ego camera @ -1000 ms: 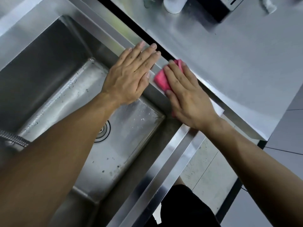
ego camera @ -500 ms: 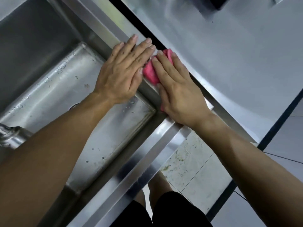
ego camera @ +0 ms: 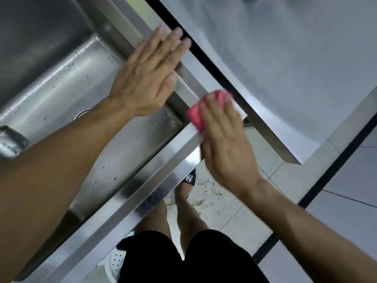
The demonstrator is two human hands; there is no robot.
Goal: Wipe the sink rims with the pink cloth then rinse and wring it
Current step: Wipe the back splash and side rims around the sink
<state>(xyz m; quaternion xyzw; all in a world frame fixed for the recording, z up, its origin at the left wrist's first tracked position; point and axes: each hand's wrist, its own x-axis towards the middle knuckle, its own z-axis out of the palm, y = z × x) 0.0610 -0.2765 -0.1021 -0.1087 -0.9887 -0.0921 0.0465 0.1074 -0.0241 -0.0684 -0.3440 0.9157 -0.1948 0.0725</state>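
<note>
Head view, only one. Sink corner as the reference.

Change: the pink cloth (ego camera: 206, 108) has slid back along the side rim (ego camera: 130, 40), away from the left hand (ego camera: 148, 78) and down to the near right corner of the sink (ego camera: 61, 78). A second ago the two hands were nearly touching partway up that rim; now they're well apart. Reads as a return stroke finishing the side rim, so I'd judge the wipe is about to turn onto the front rim (ego camera: 142, 178). Rinse and wring not started; cloth is nowhere near the basin floor or water.

Right hand (ego camera: 226, 139): palm down, flat over the cloth, fingers (ego camera: 214, 111) spread and pressing it onto the corner, not curled around it. Cloth sticks out past the fingertips and on the basin side. Wrist crosses over the front rim, forearm comes in from outside the sink. Frame is motion-blurred here, so it's mid-stroke.

Left hand: empty, flat, fingers together and extended, resting on the side rim further from the corner, heel of the palm over the basin edge. Looks like bracing only.

Bench (ego camera: 285, 68) sits beyond the side rim, separated by a dark gap. Drain (ego camera: 82, 113) partly hidden by the left forearm. Floor tiles (ego camera: 224, 211) below the corner look stained.
</note>
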